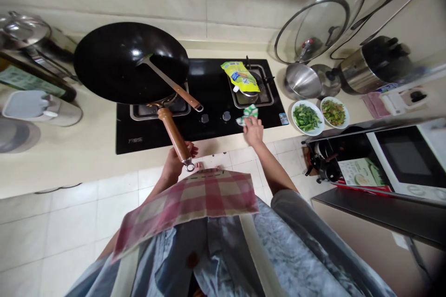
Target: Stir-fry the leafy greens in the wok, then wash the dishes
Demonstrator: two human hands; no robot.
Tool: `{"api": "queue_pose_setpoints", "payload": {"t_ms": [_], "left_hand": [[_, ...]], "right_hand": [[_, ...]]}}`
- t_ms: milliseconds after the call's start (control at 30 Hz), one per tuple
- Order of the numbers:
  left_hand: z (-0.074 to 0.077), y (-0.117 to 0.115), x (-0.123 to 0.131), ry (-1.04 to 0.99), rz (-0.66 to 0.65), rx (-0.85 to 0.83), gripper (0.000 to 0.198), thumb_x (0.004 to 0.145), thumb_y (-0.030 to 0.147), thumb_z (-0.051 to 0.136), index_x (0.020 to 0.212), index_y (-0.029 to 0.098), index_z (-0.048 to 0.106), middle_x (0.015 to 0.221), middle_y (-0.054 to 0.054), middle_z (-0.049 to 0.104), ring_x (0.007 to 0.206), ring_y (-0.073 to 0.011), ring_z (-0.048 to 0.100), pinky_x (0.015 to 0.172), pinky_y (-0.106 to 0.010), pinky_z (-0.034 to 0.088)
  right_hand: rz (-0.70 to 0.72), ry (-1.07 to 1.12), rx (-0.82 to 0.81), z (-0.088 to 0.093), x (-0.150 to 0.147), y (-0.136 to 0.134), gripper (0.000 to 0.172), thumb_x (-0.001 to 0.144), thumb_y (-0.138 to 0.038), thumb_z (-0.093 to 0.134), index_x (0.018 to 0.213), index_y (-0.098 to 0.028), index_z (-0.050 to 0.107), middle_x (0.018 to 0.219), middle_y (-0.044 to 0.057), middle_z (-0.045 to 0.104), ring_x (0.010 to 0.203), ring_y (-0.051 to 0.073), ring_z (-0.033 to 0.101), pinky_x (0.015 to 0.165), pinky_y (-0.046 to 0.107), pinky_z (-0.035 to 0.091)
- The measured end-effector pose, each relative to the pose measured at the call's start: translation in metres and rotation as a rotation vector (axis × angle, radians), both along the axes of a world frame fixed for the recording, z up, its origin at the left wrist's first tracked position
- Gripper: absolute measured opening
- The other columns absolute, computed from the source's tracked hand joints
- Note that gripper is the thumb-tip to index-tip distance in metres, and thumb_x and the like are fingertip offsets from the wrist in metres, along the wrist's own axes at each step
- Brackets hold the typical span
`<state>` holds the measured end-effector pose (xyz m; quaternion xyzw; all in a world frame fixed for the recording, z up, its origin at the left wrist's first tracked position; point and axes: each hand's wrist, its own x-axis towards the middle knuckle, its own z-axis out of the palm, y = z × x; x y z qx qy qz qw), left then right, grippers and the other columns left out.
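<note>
My right hand (254,130) presses a green-and-white cloth (251,111) onto the front edge of the black gas stove (212,83), its fingers bent over the cloth. Below the wooden handle (173,134) of a large black wok (104,64) is my left hand (174,160). Its fingers show to the right of the handle, loosely curled and not wrapped round it; the handle covers part of the hand. A spatula (174,85) leans in the wok, its wooden grip over the rim. Just behind the cloth, a yellow-green packet (241,76) lies over the right burner (266,90).
Two bowls of chopped greens (307,118) and mixed vegetables (334,112) stand right of the stove. Behind them are a steel pan (303,82), glass lids (313,27) and a steel pot (362,69). An oil bottle (35,78) and a white canister (43,108) are at left.
</note>
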<state>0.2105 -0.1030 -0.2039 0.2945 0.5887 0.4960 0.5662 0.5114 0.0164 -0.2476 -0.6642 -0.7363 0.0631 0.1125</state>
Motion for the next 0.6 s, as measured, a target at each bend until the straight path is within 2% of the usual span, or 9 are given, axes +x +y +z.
{"api": "queue_pose_setpoints", "payload": {"t_ms": [100,133,167,267,333,433,600], "left_hand": [[-0.005,-0.006,-0.01,0.019,0.024,0.011,0.04,0.062,0.042,0.085,0.086,0.015,0.067,0.078,-0.006,0.072,0.07,-0.019,0.067,0.064,-0.03,0.053],[-0.007,-0.008,-0.013,0.028,0.029,0.003,0.04,0.061,0.041,0.085,0.085,0.014,0.068,0.077,-0.006,0.072,0.07,-0.0189,0.067,0.064,-0.029,0.052],[-0.008,-0.009,-0.015,0.037,0.033,-0.005,0.039,0.06,0.04,0.085,0.083,0.014,0.068,0.076,-0.006,0.072,0.069,-0.0185,0.067,0.064,-0.029,0.052],[-0.006,-0.01,-0.02,0.059,0.032,-0.011,0.038,0.06,0.04,0.084,0.082,0.014,0.069,0.076,-0.006,0.072,0.067,-0.0174,0.066,0.062,-0.027,0.05],[-0.004,-0.008,-0.021,0.064,0.026,-0.012,0.039,0.059,0.041,0.085,0.082,0.014,0.069,0.077,-0.006,0.073,0.067,-0.0176,0.066,0.061,-0.027,0.049],[-0.002,-0.005,-0.022,0.058,0.01,-0.027,0.042,0.059,0.045,0.085,0.082,0.014,0.068,0.077,-0.007,0.073,0.067,-0.018,0.066,0.062,-0.028,0.05],[-0.005,-0.002,-0.029,0.025,-0.019,-0.044,0.044,0.061,0.05,0.084,0.083,0.015,0.067,0.077,-0.005,0.071,0.065,-0.0172,0.065,0.062,-0.029,0.051]], "right_hand": [[-0.201,0.033,0.005,0.002,0.013,0.016,0.042,0.091,-0.017,0.048,0.128,-0.01,0.066,0.129,0.021,0.057,0.111,0.031,0.051,0.094,0.044,0.043],[-0.225,0.045,0.016,0.004,0.011,0.025,0.043,0.093,-0.018,0.046,0.13,-0.009,0.065,0.127,0.021,0.058,0.112,0.031,0.051,0.096,0.044,0.043],[-0.204,0.063,0.035,0.006,0.006,0.035,0.043,0.095,-0.019,0.044,0.132,-0.009,0.063,0.127,0.021,0.057,0.115,0.031,0.051,0.098,0.043,0.043],[0.016,0.119,0.101,0.012,-0.026,0.064,0.042,0.098,-0.024,0.046,0.136,-0.017,0.062,0.137,0.016,0.054,0.124,0.029,0.048,0.105,0.041,0.042],[0.117,0.09,0.082,0.012,-0.045,0.076,0.041,0.097,-0.022,0.047,0.134,-0.017,0.064,0.141,0.015,0.054,0.123,0.03,0.048,0.105,0.042,0.042],[0.063,-0.005,0.001,0.01,-0.05,0.076,0.043,0.097,-0.015,0.041,0.133,-0.016,0.065,0.142,0.014,0.055,0.119,0.03,0.05,0.101,0.041,0.044],[-0.081,-0.051,-0.025,0.008,-0.007,0.048,0.045,0.098,-0.012,0.035,0.133,-0.01,0.063,0.137,0.02,0.057,0.116,0.029,0.051,0.099,0.043,0.043]]}}
